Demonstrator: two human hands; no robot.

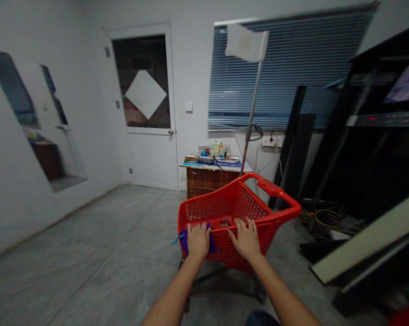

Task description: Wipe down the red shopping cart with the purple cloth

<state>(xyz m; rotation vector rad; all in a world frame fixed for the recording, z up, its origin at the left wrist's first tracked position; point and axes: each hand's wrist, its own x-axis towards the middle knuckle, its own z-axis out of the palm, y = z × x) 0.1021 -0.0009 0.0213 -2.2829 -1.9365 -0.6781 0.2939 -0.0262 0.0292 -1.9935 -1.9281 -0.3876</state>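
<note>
Resting open fingers (244, 225) on a red cart (231, 203), left hand (198, 240) on purple cloth (212, 244).

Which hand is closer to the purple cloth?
Left. The left hand lies on the purple cloth; the right hand is farther away, off to the side, on the red shopping cart.

Grey tiled floor (89, 235), white walls (68, 40), white door (150, 156) with dark glass pane (139, 59), blue window blinds (286, 77), wooden drawer cabinet (207, 181)
</note>
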